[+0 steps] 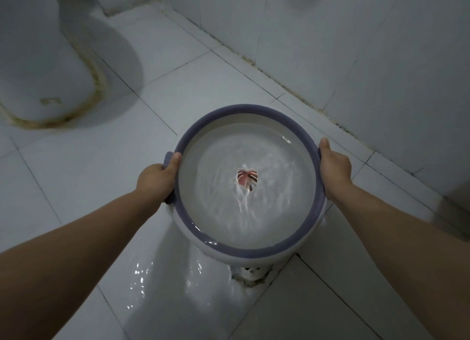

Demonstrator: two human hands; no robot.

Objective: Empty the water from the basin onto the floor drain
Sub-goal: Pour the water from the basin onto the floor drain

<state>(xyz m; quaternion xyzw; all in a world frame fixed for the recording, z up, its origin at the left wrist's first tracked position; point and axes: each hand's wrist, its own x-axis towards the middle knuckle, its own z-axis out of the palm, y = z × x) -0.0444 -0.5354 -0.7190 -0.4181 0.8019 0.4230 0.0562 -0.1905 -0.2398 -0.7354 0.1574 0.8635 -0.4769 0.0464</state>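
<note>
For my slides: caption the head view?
Both hands, left hand and right hand, hold water-filled basin above floor drain.

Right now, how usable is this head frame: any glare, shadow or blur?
Head view: dim, bluish light; white glare on the wet floor; ripples blur the basin motif; broad shadow beside the toilet; wide-angle bending at edges; hands sharp.
</note>
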